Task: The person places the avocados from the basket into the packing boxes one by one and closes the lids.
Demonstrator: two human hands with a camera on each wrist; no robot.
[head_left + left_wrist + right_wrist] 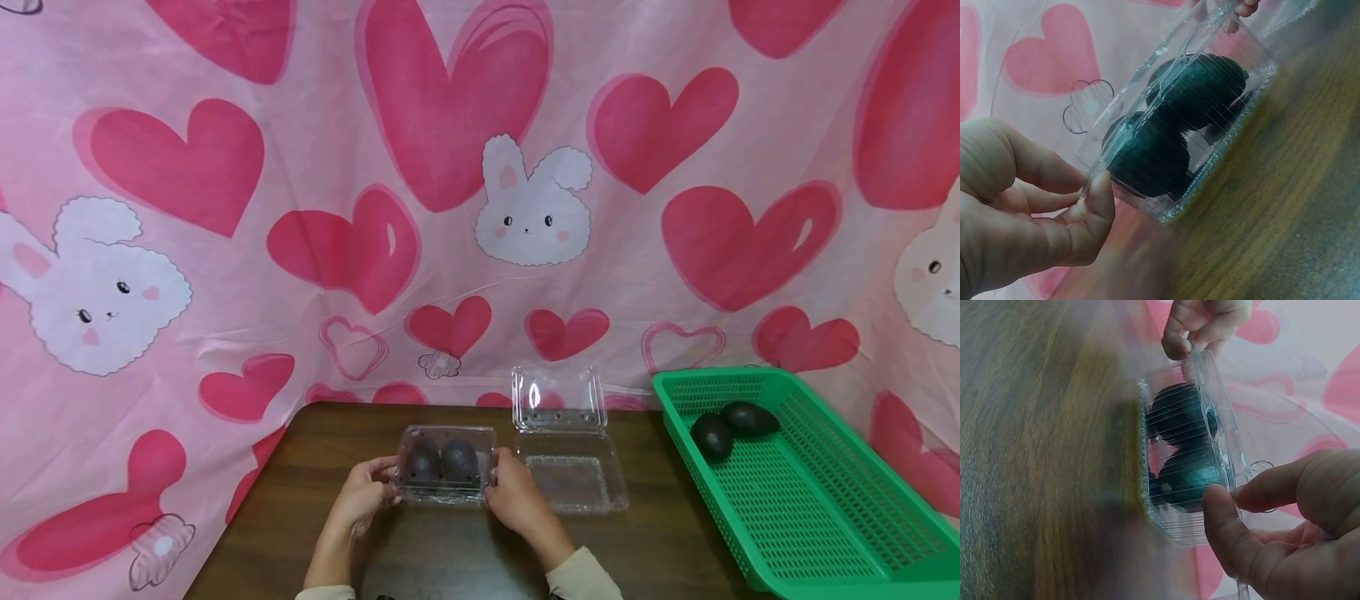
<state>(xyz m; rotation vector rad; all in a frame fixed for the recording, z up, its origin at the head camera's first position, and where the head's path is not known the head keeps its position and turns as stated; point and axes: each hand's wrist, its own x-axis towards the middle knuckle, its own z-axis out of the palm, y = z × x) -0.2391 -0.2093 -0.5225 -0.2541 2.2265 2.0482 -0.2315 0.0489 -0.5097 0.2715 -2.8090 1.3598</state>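
Observation:
Both hands hold a closed, clear plastic clamshell box [486, 440] by its two ends, near the middle of the table. Inside, side by side, lie two dark avocados [422, 461]. My left hand [366, 496] pinches the rim at the left end; in the left wrist view, its thumb and fingers meet on the clear flange. At the opposite end, my right hand [517, 492] grips the rim between thumb and fingers, as the right wrist view shows. The ribbed side of the box [1192, 531] faces the wrist cameras, close over the wood.
Just right of the hands, a second clear clamshell box [613, 479] stands with its lid up. A green plastic basket [720, 521] on the right holds two dark avocados [748, 420]. Pink heart-and-rabbit cloth [442, 275] hangs behind the wooden table [442, 550].

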